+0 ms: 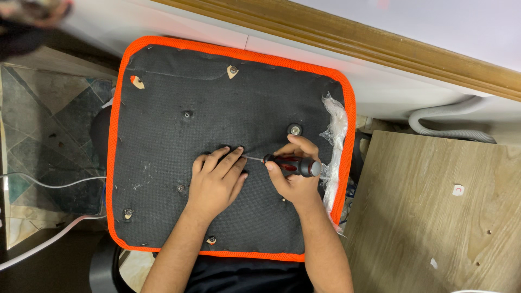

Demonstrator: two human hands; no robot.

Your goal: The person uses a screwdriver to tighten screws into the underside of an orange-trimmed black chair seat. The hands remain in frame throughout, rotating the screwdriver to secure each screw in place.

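Screwdriver (293, 164), one only, with a black and red handle, lies across the middle of a single upturned seat cushion (163, 146), black beneath with an orange mesh rim. Right hand (293, 176) is clenched around the handle, shaft pointing left. Left hand (216, 182) rests flat on the black fabric, fingers spread, fingertips (239, 150) beside the tip. Both forearms reach up from below. One wooden panel (434, 211) lies to the right.

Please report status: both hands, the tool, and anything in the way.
Left hand flat on black seat underside. Right hand gripping screwdriver, tip near left fingers. Loose plastic wrap at right edge, beside the right hand.
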